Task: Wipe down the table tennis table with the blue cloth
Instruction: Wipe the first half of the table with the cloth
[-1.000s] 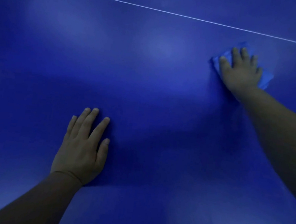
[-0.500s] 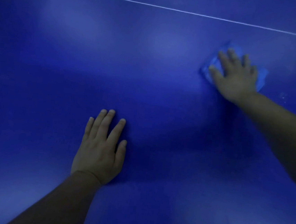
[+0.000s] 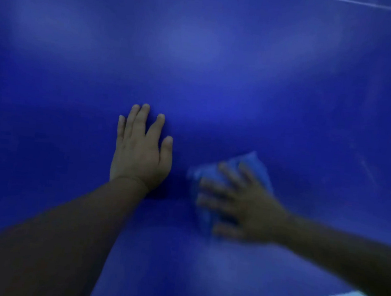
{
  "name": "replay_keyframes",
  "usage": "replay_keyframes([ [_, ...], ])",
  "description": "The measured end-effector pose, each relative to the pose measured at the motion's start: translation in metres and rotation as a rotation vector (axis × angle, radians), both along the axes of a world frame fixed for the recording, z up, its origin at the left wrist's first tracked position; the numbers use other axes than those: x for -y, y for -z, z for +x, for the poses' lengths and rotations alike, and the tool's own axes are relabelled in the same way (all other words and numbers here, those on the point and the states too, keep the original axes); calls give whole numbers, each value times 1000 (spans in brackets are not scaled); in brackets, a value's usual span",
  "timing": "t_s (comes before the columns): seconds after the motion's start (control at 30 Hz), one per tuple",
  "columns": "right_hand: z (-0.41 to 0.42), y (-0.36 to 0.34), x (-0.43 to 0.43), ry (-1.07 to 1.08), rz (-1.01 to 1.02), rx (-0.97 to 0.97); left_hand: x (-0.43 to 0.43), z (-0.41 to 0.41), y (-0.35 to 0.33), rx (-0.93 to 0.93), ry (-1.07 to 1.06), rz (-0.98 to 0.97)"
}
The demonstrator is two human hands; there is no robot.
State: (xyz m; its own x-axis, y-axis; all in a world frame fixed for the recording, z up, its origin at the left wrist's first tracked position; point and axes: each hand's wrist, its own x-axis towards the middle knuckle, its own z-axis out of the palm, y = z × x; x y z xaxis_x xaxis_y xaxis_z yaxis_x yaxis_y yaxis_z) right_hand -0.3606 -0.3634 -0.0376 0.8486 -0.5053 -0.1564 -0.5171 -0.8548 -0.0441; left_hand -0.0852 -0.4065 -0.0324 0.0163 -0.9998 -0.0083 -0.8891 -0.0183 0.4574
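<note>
At lower centre, the right hand (image 3: 244, 200), fingers spread, presses the blue cloth (image 3: 257, 164) to the desk (image 3: 199, 52), the left hand (image 3: 139, 152) resting flat-fingered; wiping appears unfinished, with scuffs (image 3: 368, 170) at right.

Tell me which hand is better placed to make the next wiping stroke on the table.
The right hand, probably. It presses the blue cloth onto the table with spread fingers. The left hand lies flat on bare table, apart from the cloth, and seems only to brace.
</note>
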Motion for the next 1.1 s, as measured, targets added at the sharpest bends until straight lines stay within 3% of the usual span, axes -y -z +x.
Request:
replay_keyframes([
  [0.07, -2, -4, 51, 497, -73, 72, 0, 4, -2, -88, 24, -3],
  [0.13, 22, -13, 75, 1096, -8, 141, -3, 11, -6, -254, 16, 2],
  [0.2, 70, -12, 50, 1360, 26, 143, -17, 14, -8, -362, -11, 0],
  [0.27, 125, -6, -15, 1153, -70, 203, -44, 13, -12, -332, 36, -40],
  [0.33, 159, -8, -106, 857, -21, 216, -81, 8, -13, -276, 181, -59],
  [0.43, 112, -10, -185, 850, 21, 195, -125, 4, -8, -137, 425, -34],
  [0.5, 44, -5, -191, 1020, -26, 69, -136, 2, -3, 5, 529, -11],
  [0.6, -55, -12, -173, 1653, -15, 24, -135, -1, -1, 103, 546, 40],
  [0.67, -67, -20, -152, 1955, 59, 94, -135, -2, -1, 115, 543, 63],
  [0.7, -52, -20, -144, 1971, 61, 83, -135, -3, -1, 112, 543, 71],
  [0.77, 7, -14, -144, 1729, -14, 85, -135, -2, -1, 104, 534, 74],
  [0.87, 96, -10, -185, 1009, 32, 114, -133, -3, -2, 100, 530, 65],
  [0.93, 78, -11, -193, 818, 105, 120, -133, -4, -3, 111, 524, 67],
  [1.0, 20, -6, -184, 978, 35, 102, -134, -5, -4, 131, 517, 75],
  [1.1, -68, -18, -167, 1512, 45, 83, -134, -6, -5, 169, 519, 87],
])
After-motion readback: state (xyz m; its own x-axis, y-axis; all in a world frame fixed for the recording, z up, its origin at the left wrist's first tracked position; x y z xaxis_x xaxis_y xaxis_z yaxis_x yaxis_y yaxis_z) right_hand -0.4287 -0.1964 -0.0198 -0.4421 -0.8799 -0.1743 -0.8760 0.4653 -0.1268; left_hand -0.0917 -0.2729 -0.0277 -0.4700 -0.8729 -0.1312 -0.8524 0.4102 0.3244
